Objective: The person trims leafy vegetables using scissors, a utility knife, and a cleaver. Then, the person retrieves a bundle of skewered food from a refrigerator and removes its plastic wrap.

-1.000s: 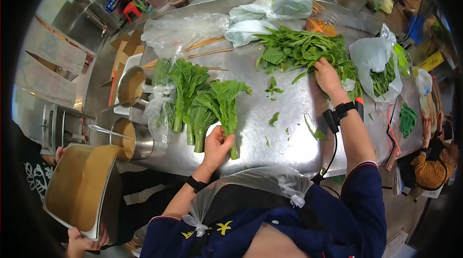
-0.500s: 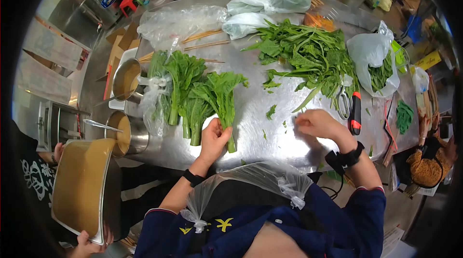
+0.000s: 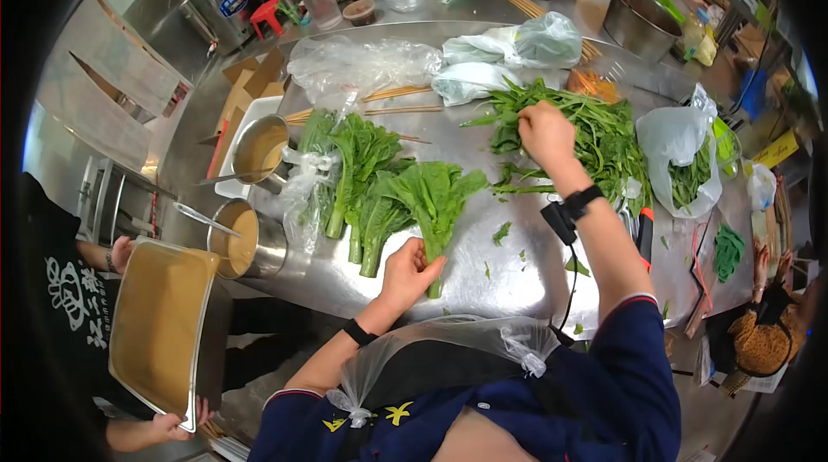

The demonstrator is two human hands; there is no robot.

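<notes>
My left hand (image 3: 409,276) is closed round the stem of a leafy green bunch (image 3: 435,203) above the near part of the steel table (image 3: 483,289). Beside it, to the left, lie more leafy stalks (image 3: 375,220) and a bundle partly wrapped in clear plastic (image 3: 309,177). My right hand (image 3: 547,134) is at the left part of a large pile of loose greens (image 3: 604,138), its fingers drawn together; whatever they pinch is too small to make out. Red-and-black handled scissors (image 3: 645,238) lie partly hidden behind my right forearm.
At left, a person holds a deep metal tray of brown liquid (image 3: 159,333). Two metal pots (image 3: 250,242) (image 3: 261,151) stand at the table's left edge. Plastic bags (image 3: 362,65) and skewers (image 3: 401,109) lie at the back; a bag of greens (image 3: 681,156) sits right.
My right hand has moved from above the bare metal near the table's front back up to the pile of greens. My left hand still holds the bunch. The view has shifted.
</notes>
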